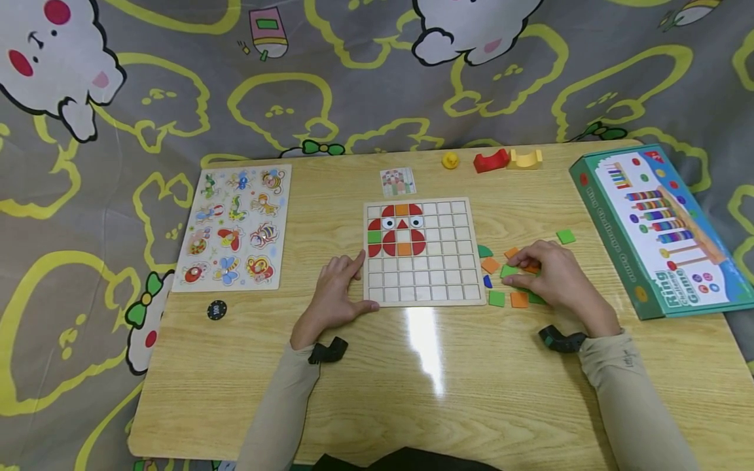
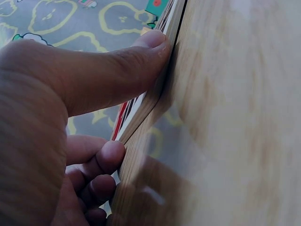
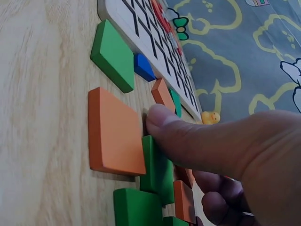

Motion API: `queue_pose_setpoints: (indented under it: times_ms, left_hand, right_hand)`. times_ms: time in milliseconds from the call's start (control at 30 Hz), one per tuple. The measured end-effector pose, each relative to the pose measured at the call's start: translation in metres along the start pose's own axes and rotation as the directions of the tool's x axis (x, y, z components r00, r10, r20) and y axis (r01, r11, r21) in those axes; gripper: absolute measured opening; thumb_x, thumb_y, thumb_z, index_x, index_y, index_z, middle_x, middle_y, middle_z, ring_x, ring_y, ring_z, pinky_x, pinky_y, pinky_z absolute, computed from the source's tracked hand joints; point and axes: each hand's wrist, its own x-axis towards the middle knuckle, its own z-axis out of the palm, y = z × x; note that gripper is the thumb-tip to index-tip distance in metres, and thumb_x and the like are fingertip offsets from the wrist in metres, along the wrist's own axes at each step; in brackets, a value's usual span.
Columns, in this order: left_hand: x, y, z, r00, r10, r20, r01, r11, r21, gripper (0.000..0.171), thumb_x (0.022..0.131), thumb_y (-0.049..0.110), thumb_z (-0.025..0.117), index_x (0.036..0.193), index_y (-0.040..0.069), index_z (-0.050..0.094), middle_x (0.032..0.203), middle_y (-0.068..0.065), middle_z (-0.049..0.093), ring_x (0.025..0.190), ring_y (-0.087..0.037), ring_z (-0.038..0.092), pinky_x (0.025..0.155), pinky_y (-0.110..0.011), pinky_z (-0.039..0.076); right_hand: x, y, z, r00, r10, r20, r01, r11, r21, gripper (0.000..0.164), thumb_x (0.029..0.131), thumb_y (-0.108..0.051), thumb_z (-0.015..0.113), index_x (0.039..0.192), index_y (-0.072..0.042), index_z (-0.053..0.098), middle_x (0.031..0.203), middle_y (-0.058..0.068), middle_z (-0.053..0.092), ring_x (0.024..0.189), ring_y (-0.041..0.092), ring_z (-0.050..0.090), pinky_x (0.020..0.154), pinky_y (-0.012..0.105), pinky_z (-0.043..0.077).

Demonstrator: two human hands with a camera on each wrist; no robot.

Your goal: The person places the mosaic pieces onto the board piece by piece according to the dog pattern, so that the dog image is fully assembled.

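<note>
My left hand point(image 1: 334, 294) rests at the lower left corner of a wooden grid board point(image 1: 443, 263), thumb against its near edge and forefinger along its left side. Red, orange and green tiles and two eye tiles fill part of the grid's upper left, looking like a face. Right of the board, my right hand point(image 1: 550, 271) reaches into a loose group of tiles, thumb and forefinger pinching a green tile point(image 1: 507, 270). The right wrist view shows the thumb point(image 3: 164, 122) low over the tiles, beside an orange square tile point(image 3: 115, 134); the forefinger is hidden there.
A patterned card point(image 1: 397, 182) lies behind the board. Along the back are a yellow duck point(image 1: 450, 160), a red block point(image 1: 491, 161) and a yellow block point(image 1: 525, 159). An insect puzzle board point(image 1: 232, 229) and black disc point(image 1: 216, 310) lie left; a game box point(image 1: 665, 229) stands right.
</note>
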Motion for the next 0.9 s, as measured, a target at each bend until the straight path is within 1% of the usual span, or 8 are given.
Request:
queue_pose_setpoints:
  times_ms: [100, 233, 367, 467, 533, 667, 800, 900]
  left_hand:
    - [0.0, 0.0, 0.0, 1.0, 0.004, -0.005, -0.004, 1.0, 0.002, 0.109, 0.067, 0.046, 0.089, 0.153, 0.008, 0.035, 0.093, 0.001, 0.043, 0.09, -0.018, 0.034, 0.082, -0.034, 0.026]
    - [0.0, -0.001, 0.0, 1.0, 0.007, -0.01, -0.007, 1.0, 0.009, 0.109, 0.067, 0.047, 0.089, 0.153, 0.008, 0.035, 0.093, 0.001, 0.043, 0.09, -0.017, 0.034, 0.081, -0.033, 0.026]
    - [0.0, -0.001, -0.001, 1.0, 0.011, -0.01, -0.011, 1.0, 0.013, 0.109, 0.067, 0.047, 0.089, 0.153, 0.008, 0.035, 0.092, 0.001, 0.043, 0.09, -0.017, 0.034, 0.081, -0.033, 0.026]
    - [0.0, -0.001, -0.001, 1.0, 0.013, -0.01, -0.012, 1.0, 0.014, 0.108, 0.067, 0.046, 0.089, 0.153, 0.008, 0.035, 0.092, 0.0, 0.043, 0.09, -0.017, 0.034, 0.081, -0.033, 0.026]
    - [0.0, -0.001, 0.0, 1.0, 0.012, -0.009, -0.012, 1.0, 0.015, 0.108, 0.068, 0.047, 0.089, 0.153, 0.008, 0.035, 0.093, 0.0, 0.043, 0.09, -0.017, 0.034, 0.081, -0.033, 0.026]
    - [0.0, 0.0, -0.001, 1.0, 0.006, -0.004, -0.006, 1.0, 0.012, 0.109, 0.067, 0.046, 0.089, 0.154, 0.008, 0.035, 0.093, 0.0, 0.043, 0.09, -0.018, 0.034, 0.081, -0.033, 0.026]
    - [0.0, 0.0, -0.001, 1.0, -0.001, 0.001, 0.001, 1.0, 0.005, 0.11, 0.066, 0.046, 0.09, 0.154, 0.008, 0.034, 0.093, 0.0, 0.043, 0.09, -0.018, 0.034, 0.082, -0.034, 0.026]
    - [0.0, 0.0, -0.001, 1.0, -0.002, 0.001, 0.002, 1.0, 0.004, 0.11, 0.066, 0.046, 0.089, 0.154, 0.008, 0.034, 0.093, 0.0, 0.043, 0.09, -0.018, 0.034, 0.081, -0.033, 0.026]
  right_hand:
    - [0.0, 0.0, 0.0, 1.0, 0.003, 0.001, -0.003, 1.0, 0.009, 0.027, 0.077, -0.031, 0.086, 0.091, -0.012, 0.072, 0.086, 0.003, 0.062, 0.082, 0.021, 0.051, 0.072, 0.037, 0.039]
    - [0.0, 0.0, 0.0, 1.0, -0.003, 0.002, 0.003, 1.0, 0.025, 0.023, 0.082, -0.029, 0.081, 0.09, -0.013, 0.067, 0.083, 0.001, 0.063, 0.078, 0.018, 0.054, 0.07, 0.03, 0.042]
    - [0.001, -0.001, 0.0, 1.0, -0.018, -0.026, 0.02, 0.997, 0.069, 0.023, 0.087, -0.023, 0.077, 0.101, -0.013, 0.062, 0.079, -0.001, 0.061, 0.071, 0.013, 0.054, 0.063, 0.023, 0.042]
    - [0.002, -0.003, 0.001, 0.997, -0.03, -0.069, 0.037, 0.993, 0.111, 0.026, 0.088, -0.018, 0.075, 0.109, -0.014, 0.06, 0.077, 0.0, 0.059, 0.066, 0.012, 0.052, 0.06, 0.023, 0.04]
    - [0.003, -0.004, 0.003, 0.995, -0.026, -0.095, 0.038, 0.991, 0.131, 0.024, 0.09, -0.019, 0.074, 0.11, -0.016, 0.061, 0.076, 0.0, 0.06, 0.064, 0.012, 0.051, 0.059, 0.024, 0.04]
    - [0.004, -0.008, 0.007, 0.99, 0.019, -0.142, 0.006, 0.984, 0.178, 0.021, 0.087, -0.023, 0.076, 0.105, -0.018, 0.066, 0.077, 0.001, 0.064, 0.062, 0.011, 0.054, 0.057, 0.022, 0.041]
    - [0.007, -0.014, 0.013, 0.981, 0.053, -0.188, -0.007, 0.971, 0.24, 0.028, 0.08, -0.022, 0.083, 0.104, -0.015, 0.069, 0.079, 0.003, 0.069, 0.064, 0.007, 0.059, 0.058, 0.015, 0.044]
    - [0.011, -0.022, 0.019, 0.977, 0.067, -0.202, -0.004, 0.955, 0.297, 0.031, 0.079, -0.019, 0.084, 0.106, -0.013, 0.071, 0.081, 0.004, 0.072, 0.068, 0.003, 0.062, 0.061, 0.013, 0.045]
